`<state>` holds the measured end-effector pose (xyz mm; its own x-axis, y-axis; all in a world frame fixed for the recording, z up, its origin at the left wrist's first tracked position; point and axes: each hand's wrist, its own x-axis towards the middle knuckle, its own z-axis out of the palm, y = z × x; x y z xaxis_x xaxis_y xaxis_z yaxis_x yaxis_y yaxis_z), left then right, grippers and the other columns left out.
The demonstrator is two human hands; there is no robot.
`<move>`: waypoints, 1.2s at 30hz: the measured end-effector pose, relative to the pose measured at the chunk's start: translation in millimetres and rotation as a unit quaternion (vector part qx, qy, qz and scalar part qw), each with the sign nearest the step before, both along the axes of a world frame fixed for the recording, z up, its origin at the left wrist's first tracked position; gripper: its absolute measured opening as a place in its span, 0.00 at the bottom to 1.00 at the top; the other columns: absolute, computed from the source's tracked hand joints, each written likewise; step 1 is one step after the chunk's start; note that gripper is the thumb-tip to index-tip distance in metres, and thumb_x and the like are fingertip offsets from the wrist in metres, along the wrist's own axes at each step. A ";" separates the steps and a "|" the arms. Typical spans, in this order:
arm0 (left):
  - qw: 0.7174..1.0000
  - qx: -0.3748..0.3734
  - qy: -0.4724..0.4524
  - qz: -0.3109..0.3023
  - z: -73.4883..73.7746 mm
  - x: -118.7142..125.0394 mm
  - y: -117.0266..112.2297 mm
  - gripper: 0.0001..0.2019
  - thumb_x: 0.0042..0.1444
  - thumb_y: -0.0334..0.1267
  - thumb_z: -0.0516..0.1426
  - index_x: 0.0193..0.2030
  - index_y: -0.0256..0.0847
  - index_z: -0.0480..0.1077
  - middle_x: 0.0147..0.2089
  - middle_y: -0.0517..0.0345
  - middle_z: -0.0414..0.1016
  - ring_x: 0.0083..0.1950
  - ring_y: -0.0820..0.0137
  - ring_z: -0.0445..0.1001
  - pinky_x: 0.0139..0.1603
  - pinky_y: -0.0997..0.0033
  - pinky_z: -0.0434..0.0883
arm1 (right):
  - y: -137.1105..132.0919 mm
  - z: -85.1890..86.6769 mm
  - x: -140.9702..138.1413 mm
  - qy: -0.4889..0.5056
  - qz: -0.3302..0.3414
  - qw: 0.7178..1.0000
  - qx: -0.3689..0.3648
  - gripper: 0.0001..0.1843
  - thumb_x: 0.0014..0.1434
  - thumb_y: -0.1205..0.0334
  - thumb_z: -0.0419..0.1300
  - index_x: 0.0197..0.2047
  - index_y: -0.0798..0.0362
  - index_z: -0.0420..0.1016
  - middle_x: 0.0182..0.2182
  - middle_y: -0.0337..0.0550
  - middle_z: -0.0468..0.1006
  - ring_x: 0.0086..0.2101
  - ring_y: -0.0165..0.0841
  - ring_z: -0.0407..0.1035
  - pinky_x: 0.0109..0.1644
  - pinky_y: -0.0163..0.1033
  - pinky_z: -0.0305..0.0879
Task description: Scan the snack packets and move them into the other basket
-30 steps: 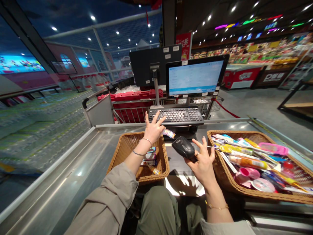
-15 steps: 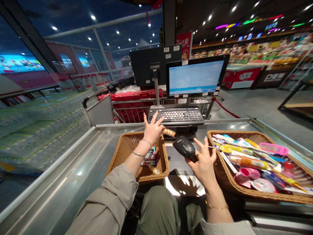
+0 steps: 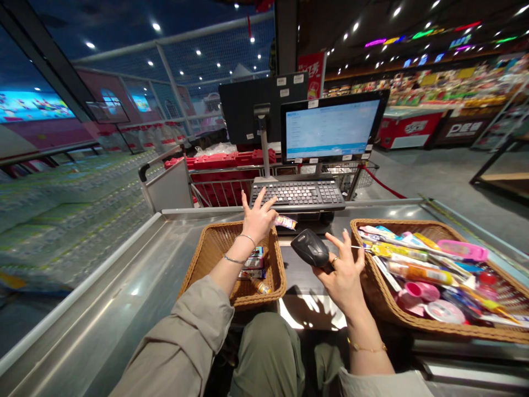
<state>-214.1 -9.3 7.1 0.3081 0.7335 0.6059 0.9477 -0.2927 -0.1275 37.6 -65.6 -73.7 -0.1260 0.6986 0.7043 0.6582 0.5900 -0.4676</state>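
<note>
My left hand (image 3: pixel 257 219) is raised over the left wicker basket (image 3: pixel 210 251), pinching a small wrapped packet (image 3: pixel 285 222) between thumb and palm while the other fingers fan out. My right hand (image 3: pixel 342 269) grips a black barcode scanner (image 3: pixel 309 247) whose head points toward the packet, a short gap apart. A few small packets lie at the bottom of the left basket. The right wicker basket (image 3: pixel 374 289) is heaped with several colourful tubes, brushes and packets.
A keyboard (image 3: pixel 298 194) and a lit checkout screen (image 3: pixel 330 130) stand just behind my hands, with a second dark monitor to the left. A steel counter (image 3: pixel 124 298) surrounds the baskets. Red crates and a wire cart sit beyond; shop shelves fill the background.
The packet in my left hand has turned and shifted slightly in front of the scanner. Both hands stay almost in place.
</note>
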 end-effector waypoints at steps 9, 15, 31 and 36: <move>1.000 -0.002 0.000 0.003 -1.6 -2.6 -0.1 0.05 0.60 0.34 0.60 0.34 0.46 0.77 0.66 0.57 0.71 0.76 0.45 0.50 0.67 0.17 0.26 | -1.6 2.7 -2.1 0.002 0.001 1.000 -0.012 0.04 0.55 0.61 0.60 0.32 0.50 0.75 0.59 0.50 0.72 0.70 0.53 0.49 0.68 0.75 0.33; 1.000 -0.007 -0.003 0.007 -1.5 -2.5 -0.1 0.05 0.60 0.34 0.59 0.35 0.46 0.77 0.65 0.56 0.72 0.76 0.46 0.49 0.66 0.17 0.26 | -1.5 3.6 -1.3 0.003 0.008 1.000 -0.017 0.04 0.54 0.60 0.60 0.32 0.50 0.75 0.58 0.50 0.72 0.70 0.53 0.49 0.67 0.75 0.34; 1.000 -0.016 -0.012 0.013 -4.2 -4.5 -2.7 0.06 0.63 0.36 0.58 0.36 0.46 0.77 0.61 0.57 0.76 0.74 0.47 0.55 0.67 0.18 0.25 | 0.1 0.4 -1.5 0.005 0.000 1.000 -0.021 0.06 0.55 0.58 0.60 0.33 0.51 0.75 0.60 0.52 0.71 0.70 0.54 0.48 0.67 0.75 0.35; 0.999 -0.022 -0.024 0.011 -7.2 -4.5 -2.5 0.06 0.63 0.38 0.58 0.36 0.47 0.77 0.57 0.59 0.80 0.72 0.49 0.61 0.67 0.19 0.24 | -1.0 1.8 -1.0 0.006 -0.004 1.000 -0.021 0.06 0.56 0.58 0.60 0.33 0.51 0.75 0.60 0.54 0.71 0.70 0.53 0.48 0.67 0.75 0.35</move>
